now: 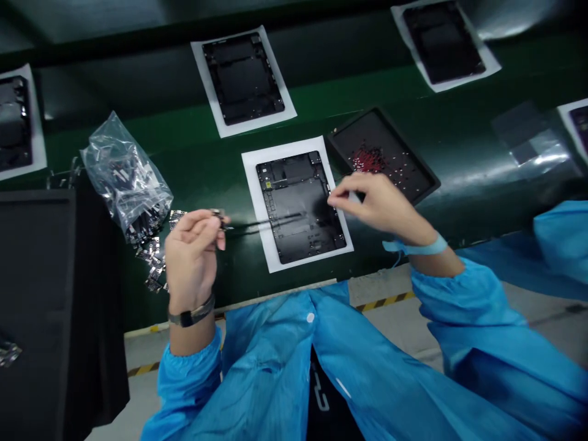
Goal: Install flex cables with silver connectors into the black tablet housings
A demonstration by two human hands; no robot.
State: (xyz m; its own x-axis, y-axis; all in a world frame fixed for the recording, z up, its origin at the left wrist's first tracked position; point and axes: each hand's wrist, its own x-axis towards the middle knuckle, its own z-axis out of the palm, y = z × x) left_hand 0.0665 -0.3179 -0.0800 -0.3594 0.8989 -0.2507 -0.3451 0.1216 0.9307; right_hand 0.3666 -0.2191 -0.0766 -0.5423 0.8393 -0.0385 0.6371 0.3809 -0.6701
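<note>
My left hand (193, 251) is closed, with thumb and fingers pinching a small circuit board (219, 215). Two thin dark strips, blurred, reach from it to the right over a black tablet housing (294, 193). That housing lies open-side up on a white sheet (263, 248) in front of me. Over its right edge is my right hand (374, 199), thumb and forefinger pressed together; whatever is between the tips is too small to make out. Beside my left hand, several loose circuit boards (155, 260) spill from a clear plastic bag (122, 168).
A black tray (416, 174) with small red and dark pieces stands right of the housing. More housings on white sheets lie farther back, one (243, 79) straight behind. A large black bin (37, 257) fills the left side. Clear film (528, 135) lies at right.
</note>
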